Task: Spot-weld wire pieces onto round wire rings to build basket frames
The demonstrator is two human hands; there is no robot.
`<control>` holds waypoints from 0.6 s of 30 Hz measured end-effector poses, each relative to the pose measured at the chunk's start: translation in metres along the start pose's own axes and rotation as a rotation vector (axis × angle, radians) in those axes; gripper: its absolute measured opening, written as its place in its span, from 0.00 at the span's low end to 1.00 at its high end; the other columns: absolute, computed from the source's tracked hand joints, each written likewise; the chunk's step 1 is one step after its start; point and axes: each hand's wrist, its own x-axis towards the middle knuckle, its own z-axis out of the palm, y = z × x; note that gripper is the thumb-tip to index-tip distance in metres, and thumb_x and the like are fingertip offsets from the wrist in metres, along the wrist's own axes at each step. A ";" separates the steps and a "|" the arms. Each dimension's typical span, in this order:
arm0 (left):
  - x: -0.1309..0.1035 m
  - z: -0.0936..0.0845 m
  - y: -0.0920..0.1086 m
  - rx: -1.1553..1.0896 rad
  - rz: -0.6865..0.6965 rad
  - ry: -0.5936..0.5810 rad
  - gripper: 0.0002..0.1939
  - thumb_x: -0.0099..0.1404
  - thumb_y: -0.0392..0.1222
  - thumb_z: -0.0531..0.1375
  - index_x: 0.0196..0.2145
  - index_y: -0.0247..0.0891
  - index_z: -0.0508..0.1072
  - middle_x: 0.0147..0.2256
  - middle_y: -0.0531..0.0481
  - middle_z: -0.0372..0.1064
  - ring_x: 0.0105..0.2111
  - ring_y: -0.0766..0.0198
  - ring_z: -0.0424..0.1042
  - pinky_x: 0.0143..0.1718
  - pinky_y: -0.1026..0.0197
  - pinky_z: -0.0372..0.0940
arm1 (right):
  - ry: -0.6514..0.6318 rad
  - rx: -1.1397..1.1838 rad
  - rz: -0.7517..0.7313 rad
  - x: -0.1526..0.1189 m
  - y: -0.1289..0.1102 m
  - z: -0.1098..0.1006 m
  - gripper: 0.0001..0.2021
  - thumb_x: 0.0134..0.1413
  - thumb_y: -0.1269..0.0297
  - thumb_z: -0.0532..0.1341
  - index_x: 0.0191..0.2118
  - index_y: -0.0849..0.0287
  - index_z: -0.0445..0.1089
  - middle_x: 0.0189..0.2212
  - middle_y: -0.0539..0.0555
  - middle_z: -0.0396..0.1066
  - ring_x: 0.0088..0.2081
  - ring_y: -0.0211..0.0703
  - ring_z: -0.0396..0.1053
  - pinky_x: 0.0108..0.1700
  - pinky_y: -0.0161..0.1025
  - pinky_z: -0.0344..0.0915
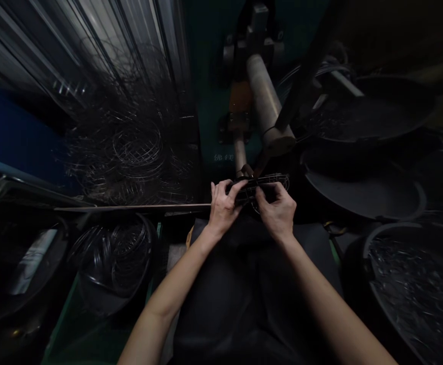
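Left hand (224, 202) and right hand (278, 209) pinch a little wire cage (281, 178) between them, close by the low end of a metal rod (239, 152) on the green machine (212, 134), maybe using two hands so it won't wobble.

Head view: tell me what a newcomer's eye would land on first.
Probably the hands, near the centre, holding a wire cage. Just above them, the thick metal cylinder stands out against the dark. To its left, a big wire tangle glints.
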 end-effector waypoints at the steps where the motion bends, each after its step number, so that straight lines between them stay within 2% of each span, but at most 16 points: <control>1: 0.001 0.000 0.000 0.001 0.001 0.001 0.33 0.57 0.34 0.67 0.58 0.46 0.63 0.49 0.45 0.59 0.51 0.54 0.64 0.63 0.36 0.51 | 0.002 0.000 -0.003 0.001 0.001 0.001 0.11 0.53 0.54 0.60 0.32 0.58 0.69 0.27 0.51 0.72 0.27 0.40 0.69 0.31 0.35 0.65; 7: 0.005 0.006 -0.006 0.001 0.019 0.018 0.33 0.58 0.35 0.66 0.59 0.46 0.62 0.50 0.44 0.58 0.52 0.54 0.63 0.62 0.36 0.51 | 0.010 -0.009 -0.002 0.004 0.006 0.003 0.11 0.53 0.55 0.60 0.32 0.58 0.69 0.28 0.51 0.72 0.28 0.40 0.69 0.32 0.35 0.64; 12: 0.004 0.010 -0.020 0.062 0.078 -0.006 0.35 0.57 0.31 0.64 0.59 0.49 0.61 0.53 0.44 0.57 0.55 0.52 0.62 0.63 0.34 0.49 | 0.012 -0.009 0.023 0.002 0.010 0.007 0.10 0.54 0.56 0.60 0.33 0.58 0.69 0.29 0.52 0.73 0.29 0.40 0.69 0.33 0.36 0.65; 16: 0.008 0.010 -0.036 0.072 0.106 0.008 0.31 0.59 0.31 0.62 0.58 0.46 0.62 0.54 0.44 0.58 0.57 0.53 0.62 0.64 0.34 0.45 | 0.010 -0.023 0.037 0.003 0.000 0.019 0.11 0.55 0.55 0.60 0.36 0.58 0.70 0.31 0.53 0.73 0.31 0.41 0.70 0.37 0.38 0.66; 18: 0.011 0.009 -0.042 0.048 0.127 0.045 0.30 0.59 0.33 0.62 0.58 0.43 0.60 0.54 0.43 0.60 0.57 0.54 0.62 0.65 0.35 0.45 | -0.019 -0.027 0.022 0.002 -0.009 0.015 0.12 0.55 0.55 0.60 0.37 0.58 0.70 0.33 0.53 0.73 0.32 0.42 0.70 0.37 0.38 0.67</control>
